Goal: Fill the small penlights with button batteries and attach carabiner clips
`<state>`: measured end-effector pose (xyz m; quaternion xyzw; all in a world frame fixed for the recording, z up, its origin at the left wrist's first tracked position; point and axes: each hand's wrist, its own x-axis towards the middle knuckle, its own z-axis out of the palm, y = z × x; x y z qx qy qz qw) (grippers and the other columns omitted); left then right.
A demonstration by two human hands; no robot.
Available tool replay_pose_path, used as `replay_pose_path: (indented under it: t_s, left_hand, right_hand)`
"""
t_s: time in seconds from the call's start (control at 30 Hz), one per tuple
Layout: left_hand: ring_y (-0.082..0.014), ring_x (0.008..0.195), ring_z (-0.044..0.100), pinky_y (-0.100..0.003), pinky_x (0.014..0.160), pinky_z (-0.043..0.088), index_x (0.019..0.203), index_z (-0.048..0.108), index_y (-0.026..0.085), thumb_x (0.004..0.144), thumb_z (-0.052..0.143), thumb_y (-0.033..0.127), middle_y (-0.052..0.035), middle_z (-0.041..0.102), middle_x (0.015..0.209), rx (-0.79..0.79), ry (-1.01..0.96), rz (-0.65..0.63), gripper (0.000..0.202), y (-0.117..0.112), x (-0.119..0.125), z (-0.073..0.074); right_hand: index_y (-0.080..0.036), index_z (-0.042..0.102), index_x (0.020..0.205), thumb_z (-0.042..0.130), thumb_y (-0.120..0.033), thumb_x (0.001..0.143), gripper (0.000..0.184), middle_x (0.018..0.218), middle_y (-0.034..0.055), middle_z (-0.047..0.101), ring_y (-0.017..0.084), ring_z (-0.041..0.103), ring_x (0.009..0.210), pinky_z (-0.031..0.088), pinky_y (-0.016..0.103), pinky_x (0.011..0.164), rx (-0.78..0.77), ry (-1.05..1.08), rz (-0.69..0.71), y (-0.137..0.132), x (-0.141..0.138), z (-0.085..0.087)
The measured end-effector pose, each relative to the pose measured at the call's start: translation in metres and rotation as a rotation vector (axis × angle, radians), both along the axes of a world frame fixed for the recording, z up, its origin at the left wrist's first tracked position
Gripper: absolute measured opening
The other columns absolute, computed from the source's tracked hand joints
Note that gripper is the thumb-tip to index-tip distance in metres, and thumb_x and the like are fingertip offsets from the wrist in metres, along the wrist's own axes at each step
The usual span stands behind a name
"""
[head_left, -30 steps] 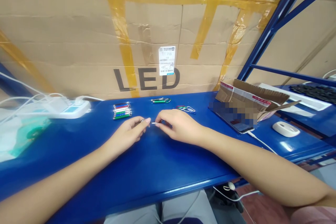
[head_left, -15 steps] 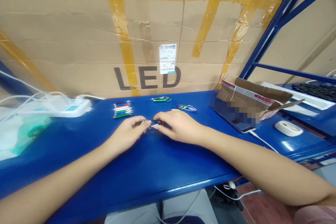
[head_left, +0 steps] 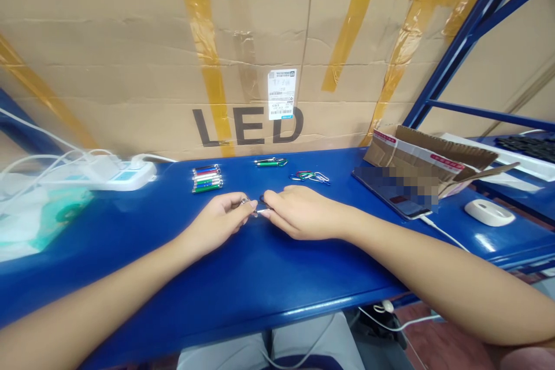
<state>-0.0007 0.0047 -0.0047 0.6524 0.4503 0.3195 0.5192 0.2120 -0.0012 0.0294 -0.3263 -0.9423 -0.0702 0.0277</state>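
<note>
My left hand [head_left: 221,221] and my right hand [head_left: 299,212] meet fingertip to fingertip over the blue table [head_left: 243,277]. Between them they pinch a small dark and silver metal piece [head_left: 259,206], too small to name. Behind the hands lies a neat row of several small coloured keychain torches [head_left: 207,178]. One green torch [head_left: 269,162] lies alone further back. A few loose coloured clips [head_left: 310,176] lie to the right of it.
A large taped cardboard box marked LED [head_left: 247,58] stands along the table's back. A white power strip [head_left: 125,174] with cables lies left. An open small carton [head_left: 429,159], a phone [head_left: 392,188] on a cable and a white mouse [head_left: 489,211] lie right.
Both hands have stayed together on the small piece, their fingertips closing in tighter. The view has shifted slightly to the left.
</note>
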Motion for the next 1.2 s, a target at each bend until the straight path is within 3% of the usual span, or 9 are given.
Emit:
replay_pose_path:
  t_s: [0.23, 0.33, 0.77, 0.97, 1.2]
  left_hand:
    - [-0.0088, 0.049, 0.037, -0.023, 0.048, 0.027, 0.067, 0.050, 0.019, 0.085, 0.063, 0.051, 0.0055, 0.046, 0.056, 0.043, 0.050, -0.034, 0.040, -0.005, 0.002, 0.005]
    - [-0.0090, 0.050, 0.036, -0.023, 0.048, 0.027, 0.066, 0.049, 0.019, 0.086, 0.061, 0.054, 0.0054, 0.045, 0.057, 0.096, 0.073, -0.041, 0.042, -0.006, 0.002, 0.006]
    - [-0.0065, 0.051, 0.036, -0.020, 0.048, 0.026, 0.075, 0.052, 0.017, 0.088, 0.061, 0.054, 0.0063, 0.046, 0.061, 0.041, 0.014, -0.030, 0.041, -0.008, 0.004, 0.006]
    - [-0.0053, 0.052, 0.038, -0.020, 0.048, 0.028, 0.074, 0.051, 0.016, 0.087, 0.064, 0.049, 0.0050, 0.050, 0.066, -0.019, -0.066, -0.018, 0.037, -0.013, 0.010, 0.009]
    - [-0.0066, 0.053, 0.044, -0.022, 0.051, 0.036, 0.081, 0.058, 0.015, 0.091, 0.059, 0.048, 0.0025, 0.054, 0.069, -0.029, -0.045, -0.193, 0.035, -0.017, 0.009, 0.013]
  right_hand:
    - [-0.019, 0.046, 0.100, 0.027, -0.038, 0.107, 0.028, 0.076, 0.0067, 0.065, 0.020, 0.051, 0.061, 0.027, 0.031, 0.060, -0.094, 0.025, 0.072, 0.003, 0.008, 0.002]
    - [-0.018, 0.047, 0.100, 0.027, -0.038, 0.106, 0.029, 0.074, 0.0070, 0.065, 0.020, 0.052, 0.060, 0.026, 0.031, 0.059, -0.066, 0.014, 0.073, 0.002, 0.009, 0.002]
    - [-0.016, 0.053, 0.100, 0.035, -0.034, 0.103, 0.026, 0.081, 0.0098, 0.073, 0.023, 0.067, 0.068, 0.024, 0.032, 0.058, 0.030, 0.022, -0.171, -0.006, -0.010, -0.002]
    - [-0.016, 0.052, 0.098, 0.034, -0.032, 0.103, 0.025, 0.082, 0.0098, 0.073, 0.024, 0.066, 0.068, 0.026, 0.032, 0.059, 0.048, 0.078, -0.179, -0.003, -0.009, -0.005]
    - [-0.017, 0.049, 0.096, 0.031, -0.032, 0.104, 0.026, 0.078, 0.0082, 0.069, 0.021, 0.060, 0.065, 0.025, 0.031, 0.060, 0.090, 0.180, -0.199, 0.001, -0.007, -0.008]
